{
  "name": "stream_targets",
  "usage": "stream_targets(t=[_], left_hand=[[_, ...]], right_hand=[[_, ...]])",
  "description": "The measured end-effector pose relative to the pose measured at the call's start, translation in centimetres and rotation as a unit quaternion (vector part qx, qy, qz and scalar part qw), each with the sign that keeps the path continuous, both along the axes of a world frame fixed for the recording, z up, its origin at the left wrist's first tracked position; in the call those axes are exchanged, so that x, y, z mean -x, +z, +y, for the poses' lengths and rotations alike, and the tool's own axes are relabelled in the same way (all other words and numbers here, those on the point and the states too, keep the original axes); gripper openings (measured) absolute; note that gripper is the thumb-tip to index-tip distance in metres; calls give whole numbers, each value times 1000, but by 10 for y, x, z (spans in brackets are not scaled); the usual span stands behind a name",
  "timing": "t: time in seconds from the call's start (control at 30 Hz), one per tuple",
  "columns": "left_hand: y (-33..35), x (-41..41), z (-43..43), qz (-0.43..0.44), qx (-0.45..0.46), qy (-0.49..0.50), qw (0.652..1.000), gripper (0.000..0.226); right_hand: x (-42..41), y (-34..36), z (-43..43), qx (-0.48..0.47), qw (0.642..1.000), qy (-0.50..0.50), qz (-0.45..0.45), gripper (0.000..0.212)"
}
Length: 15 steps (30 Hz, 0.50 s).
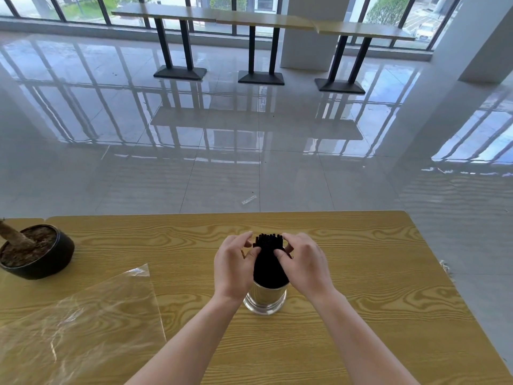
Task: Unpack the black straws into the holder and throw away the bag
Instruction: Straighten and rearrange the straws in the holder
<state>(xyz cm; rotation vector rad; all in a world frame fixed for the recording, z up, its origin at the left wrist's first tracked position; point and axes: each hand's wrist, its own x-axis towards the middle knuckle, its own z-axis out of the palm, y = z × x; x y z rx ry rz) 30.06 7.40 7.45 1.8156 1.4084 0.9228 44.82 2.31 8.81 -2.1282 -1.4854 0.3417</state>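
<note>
A bundle of black straws [268,262] stands upright in a clear glass holder [265,300] at the middle of the wooden table [361,287]. My left hand [234,269] cups the bundle from the left, fingertips touching the straws near their tops. My right hand [304,263] presses against it from the right, thumb and fingers on the straws. The empty clear plastic bag [83,323] lies flat on the table at the left, apart from both hands.
A black pot [41,259] with soil and a plant stem sits at the table's far left. A small wrapper [249,200] lies on the glossy tiled floor beyond the table. High bar tables [258,20] stand by the windows far off.
</note>
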Motion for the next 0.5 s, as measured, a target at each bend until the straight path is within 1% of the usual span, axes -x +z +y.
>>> stream_targets(t=[0.07, 0.1, 0.17, 0.2, 0.27, 0.33, 0.37, 0.4, 0.43, 0.5], left_hand=[[-2, -2, -2, 23, -12, -9, 1000, 37], [-2, -3, -3, 36, -15, -13, 999, 32], [-4, -6, -5, 72, -29, -24, 997, 13], [-3, -7, -5, 94, -38, -26, 995, 7], [-2, -10, -4, 111, -46, -28, 992, 10], [-1, -11, -4, 84, -30, -19, 996, 33], [0, -10, -4, 60, -17, -7, 998, 39], [1, -9, -4, 34, -4, 7, 999, 38], [2, -8, -5, 15, 7, 18, 1000, 32], [2, -6, -6, -5, 7, 25, 1000, 13]], right_hand=[[1, 0, 0, 22, 1000, 1, 0, 38], [2, 0, 0, 31, 1000, 0, 0, 35], [4, -1, 0, 42, 999, 1, -11, 18], [5, -1, 1, 46, 999, 1, -17, 15], [7, -3, 1, 47, 999, 0, -26, 16], [7, -4, 1, 43, 999, 1, -29, 15], [7, -4, 1, 39, 999, -1, -29, 14], [6, -5, 1, 35, 999, -2, -31, 14], [5, -5, 1, 31, 999, -2, -31, 14], [4, -6, 1, 25, 999, -3, -28, 16]])
